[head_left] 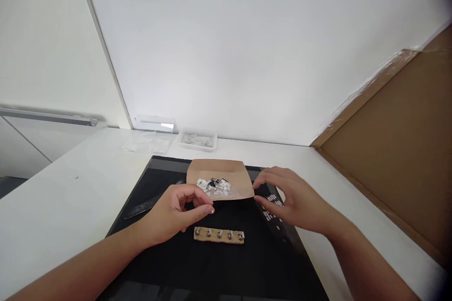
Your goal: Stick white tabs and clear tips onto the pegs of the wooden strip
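My left hand (183, 211) is in front of a brown paper tray (233, 166), its thumb and index finger nearly together. Whatever those fingertips hold, if anything, is too small to make out. At the tray's right front corner, my right hand (293, 197) has thumb and index finger closed about the edge. Small white and black pieces (213, 185) lie loose inside the tray. Nearer to me is a tan strip (213, 239) bearing several round, shiny metallic pieces, each with a short white bit on it.
A black mat (219, 273) covers the middle of the white table (70, 207). Small white rectangles (271, 209) lie at its right, partly behind my right hand. A dark flat strip (141, 208) is at the left. Behind stand a clear container (197, 141) and plastic bags (146, 142); cardboard (395, 150) borders the right.
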A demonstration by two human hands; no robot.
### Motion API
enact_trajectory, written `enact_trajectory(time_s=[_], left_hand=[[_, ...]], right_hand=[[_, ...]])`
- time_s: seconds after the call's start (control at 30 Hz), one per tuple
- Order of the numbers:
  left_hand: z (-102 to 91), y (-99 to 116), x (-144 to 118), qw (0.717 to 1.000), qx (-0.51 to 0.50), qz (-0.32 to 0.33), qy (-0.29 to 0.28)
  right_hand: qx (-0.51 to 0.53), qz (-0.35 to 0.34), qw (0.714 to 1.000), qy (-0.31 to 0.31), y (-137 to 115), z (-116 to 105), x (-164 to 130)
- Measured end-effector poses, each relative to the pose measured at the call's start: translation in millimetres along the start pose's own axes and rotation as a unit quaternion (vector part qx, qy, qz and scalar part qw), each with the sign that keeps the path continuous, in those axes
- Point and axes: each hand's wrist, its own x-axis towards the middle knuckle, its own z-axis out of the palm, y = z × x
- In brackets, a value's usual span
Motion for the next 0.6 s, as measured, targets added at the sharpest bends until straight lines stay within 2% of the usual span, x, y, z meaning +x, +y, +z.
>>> enact_trajectory(time_s=[0.13,0.23,0.37,0.6], left_hand=[[2.7,-2,0,1.0,-0.025,-0.001,0.007],[5.0,-2,0,0.999,-0.038,0.0,0.008],[7.2,-2,1,0.999,-0.052,0.008,0.008],[8.0,-4,0,0.998,-0.064,0.004,0.012]], right_hand=[[0.184,-0.025,0.981,0.058,-45,31,7],[0.244,-0.008,0.968,0.062,-67,54,7],[0.29,0.017,0.954,0.08,-73,69,7],[0.321,0.044,0.942,0.087,-75,75,8]])
